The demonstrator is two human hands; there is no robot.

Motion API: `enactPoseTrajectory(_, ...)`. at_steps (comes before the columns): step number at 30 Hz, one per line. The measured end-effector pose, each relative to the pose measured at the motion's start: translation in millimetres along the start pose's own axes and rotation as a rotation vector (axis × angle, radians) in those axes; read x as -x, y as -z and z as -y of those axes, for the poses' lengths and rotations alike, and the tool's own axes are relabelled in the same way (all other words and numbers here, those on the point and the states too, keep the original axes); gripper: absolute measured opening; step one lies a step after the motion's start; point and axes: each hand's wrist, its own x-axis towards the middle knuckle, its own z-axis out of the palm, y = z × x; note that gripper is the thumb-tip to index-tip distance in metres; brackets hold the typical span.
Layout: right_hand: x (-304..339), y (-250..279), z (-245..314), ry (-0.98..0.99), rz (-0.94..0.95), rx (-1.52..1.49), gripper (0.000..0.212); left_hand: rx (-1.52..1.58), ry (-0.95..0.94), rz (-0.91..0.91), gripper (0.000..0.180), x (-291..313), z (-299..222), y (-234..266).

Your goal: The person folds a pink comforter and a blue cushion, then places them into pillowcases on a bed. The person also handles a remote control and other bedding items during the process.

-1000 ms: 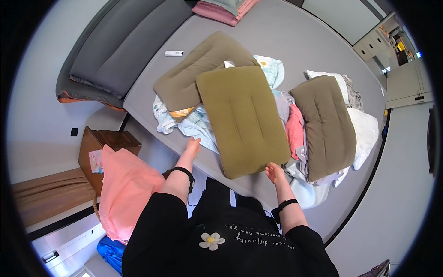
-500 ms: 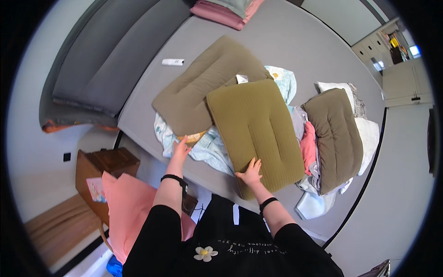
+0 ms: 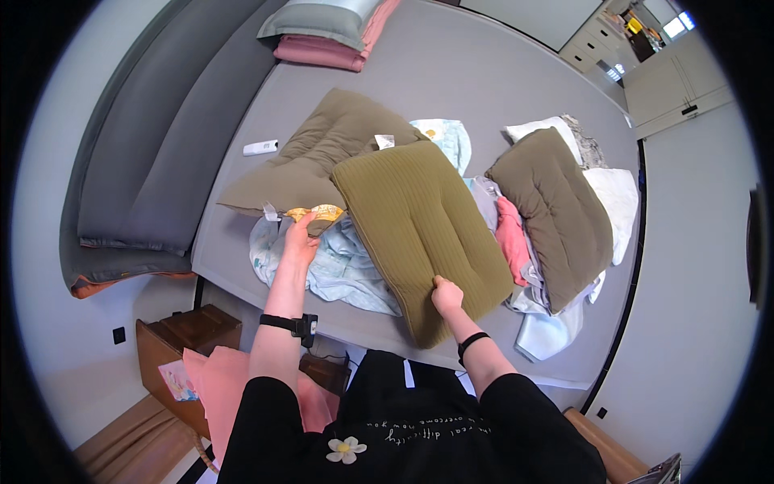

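Note:
My left hand point(image 3: 301, 234) is closed on a yellow patterned piece of fabric point(image 3: 326, 212) at the near edge of a brown pillow point(image 3: 318, 149). Whether it is part of the pillow or separate, I cannot tell. My right hand point(image 3: 448, 297) is curled on the near part of an olive ribbed pillow point(image 3: 419, 218), its fingers gripping the cover. The olive pillow overlaps the brown one's right side. Beneath both lies crumpled pale blue patterned cloth point(image 3: 339, 266).
To the right, another brown pillow point(image 3: 556, 214) rests on pink clothing point(image 3: 510, 234) and white cloth point(image 3: 610, 202). A white remote point(image 3: 260, 148) lies left. Folded pink and grey bedding point(image 3: 322, 52) sits at the far left, near the grey padded headboard point(image 3: 161, 145). A brown cabinet point(image 3: 173, 387) stands lower left.
My left hand has closed on the yellow fabric and lifted it; the brown pillow's near edge has shifted up. My right hand has gone from spread fingers to a grip. The view has shifted.

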Motion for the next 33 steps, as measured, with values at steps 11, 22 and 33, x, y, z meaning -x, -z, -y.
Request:
enactPoseTrajectory(11,47.1,173.1,-133.5,0.038,-0.359,-0.275,0.005,0.094,0.087,0.017,0.011,78.7,81.2,-25.4)
enactPoseTrajectory(22,222.7,110.9,-184.6,-0.100,-0.177,-0.235,0.004,-0.226,0.663,0.109,0.050,159.4,306.2,-56.4)
enactPoseTrajectory(33,254.8,113.4,-229.7,-0.184,-0.264,-0.412,0.007,-0.301,0.212,0.465,0.045,206.3,334.7,-225.9)
